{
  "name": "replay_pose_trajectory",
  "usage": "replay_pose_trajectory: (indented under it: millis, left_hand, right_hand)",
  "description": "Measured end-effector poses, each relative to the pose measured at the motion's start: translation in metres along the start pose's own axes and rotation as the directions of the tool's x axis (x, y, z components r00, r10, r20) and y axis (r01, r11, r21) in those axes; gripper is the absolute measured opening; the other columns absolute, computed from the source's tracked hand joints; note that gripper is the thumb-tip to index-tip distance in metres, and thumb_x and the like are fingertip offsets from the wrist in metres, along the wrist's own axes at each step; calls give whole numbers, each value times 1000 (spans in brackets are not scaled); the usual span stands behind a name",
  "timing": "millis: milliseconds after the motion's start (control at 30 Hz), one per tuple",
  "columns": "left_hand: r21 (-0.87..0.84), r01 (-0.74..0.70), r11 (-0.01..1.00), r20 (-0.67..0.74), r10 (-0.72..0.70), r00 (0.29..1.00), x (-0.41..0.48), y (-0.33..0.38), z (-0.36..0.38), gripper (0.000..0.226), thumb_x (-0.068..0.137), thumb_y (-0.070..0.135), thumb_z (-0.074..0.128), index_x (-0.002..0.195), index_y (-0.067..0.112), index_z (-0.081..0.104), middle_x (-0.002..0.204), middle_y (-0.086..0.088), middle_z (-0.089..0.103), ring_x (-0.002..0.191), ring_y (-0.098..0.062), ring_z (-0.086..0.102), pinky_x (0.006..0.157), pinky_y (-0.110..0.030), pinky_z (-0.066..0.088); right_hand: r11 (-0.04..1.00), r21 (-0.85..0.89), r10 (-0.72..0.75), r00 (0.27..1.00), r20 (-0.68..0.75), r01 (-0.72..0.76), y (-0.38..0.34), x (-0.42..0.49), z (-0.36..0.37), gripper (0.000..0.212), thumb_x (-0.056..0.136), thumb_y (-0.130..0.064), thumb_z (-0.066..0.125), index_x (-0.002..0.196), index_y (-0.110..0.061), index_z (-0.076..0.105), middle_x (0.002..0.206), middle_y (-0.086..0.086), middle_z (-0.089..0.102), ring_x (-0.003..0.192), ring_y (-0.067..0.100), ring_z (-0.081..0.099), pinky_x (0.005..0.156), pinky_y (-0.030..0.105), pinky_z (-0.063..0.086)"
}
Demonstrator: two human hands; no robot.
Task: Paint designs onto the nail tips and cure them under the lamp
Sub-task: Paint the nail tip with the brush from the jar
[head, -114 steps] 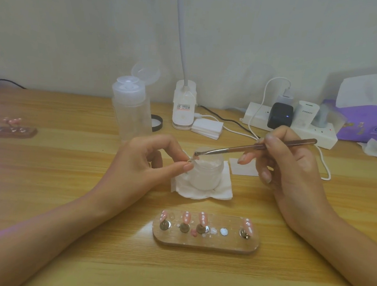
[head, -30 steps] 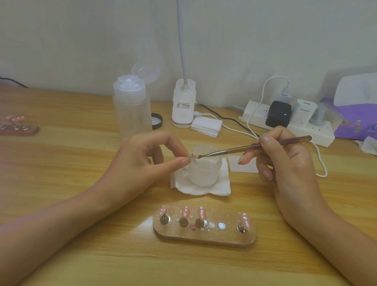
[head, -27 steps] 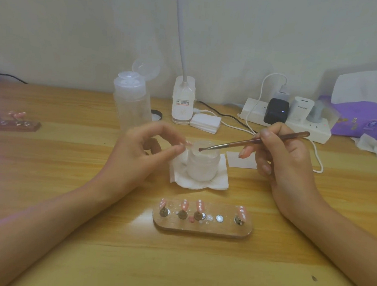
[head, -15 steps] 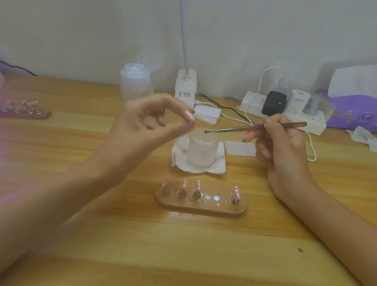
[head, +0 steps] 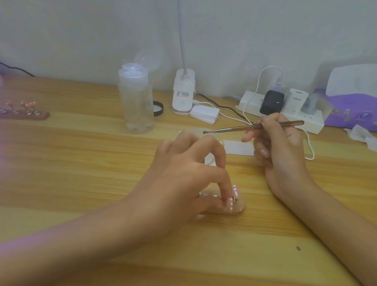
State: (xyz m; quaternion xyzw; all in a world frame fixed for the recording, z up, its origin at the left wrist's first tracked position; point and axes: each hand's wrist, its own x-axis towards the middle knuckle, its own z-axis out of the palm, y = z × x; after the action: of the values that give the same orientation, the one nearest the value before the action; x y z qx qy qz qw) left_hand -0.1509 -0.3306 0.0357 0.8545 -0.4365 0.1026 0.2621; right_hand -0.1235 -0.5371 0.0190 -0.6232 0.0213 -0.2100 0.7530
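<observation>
Pink nail tip [head: 303, 195] stands on clear oval acrylic holder [head: 237, 211] mid-worktop [head: 68, 167], toward front edge. Left hand [head: 180, 176] covers holder, fingers [head: 222, 179] pinched at a peg; contents unclear. Right hand [head: 279, 150] grips thin metal dotting tool [head: 252, 127] behind.

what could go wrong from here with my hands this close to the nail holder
1. The left hand reaches down onto the clear holder, fingers right beside a pink nail tip; a brush could smudge any uncured paint.
2. The right hand holds the metal tool with its tip hanging above the left hand; a slip could poke or smear it.
</observation>
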Motion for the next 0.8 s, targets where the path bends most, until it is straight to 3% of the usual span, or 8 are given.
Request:
replay_pose_trajectory:
  millis: [200, 433, 633, 800]
  left_hand:
    - [63, 66, 996, 29, -68, 997, 0, -6, 1, 14, 75, 37, 83, 79, 40, 70, 105, 19, 50, 93, -8, 31, 83, -29, 22]
    - [57, 150, 987, 86, -155, 984, 1, -6, 2, 8, 82, 47, 72, 84, 41, 67, 105, 26, 39, 100, -3, 26, 86, -24, 18]
    - [122, 83, 989, 109, -96, 989, 9, 6, 5, 33, 78, 62, 50, 92, 39, 69, 103, 22, 34, 95, -2, 17, 79, -27, 15]
    - [203, 39, 978, 93, -59, 994, 19, 14, 8, 13, 89, 45, 60, 92, 35, 68, 106, 19, 38, 106, -10, 28, 78, -29, 16]
  right_hand:
    - [1000, -5, -1, 1000, -1, 1, -1, 0, 0, 27, 103, -15, 48, 76, -18, 50, 63, 5, 69, 39, 8, 28, 39, 16, 26]
    - [1000, -4, 4, 1000, 1, -4, -2, 0, 1, 29, 103, -15, 48, 74, -18, 50, 62, 5, 68, 39, 8, 28, 39, 16, 25]
    - [1000, 6, 17, 1000, -6, -17, -2, 0, 1, 26, 103, -16, 47, 76, -17, 50, 62, 4, 68, 39, 8, 28, 39, 17, 24]
    - [1000, 6, 25, 1000, -10, -24, -1, 0, 0, 26, 102, -17, 48, 76, -17, 51, 62, 5, 68, 40, 10, 27, 40, 19, 23]
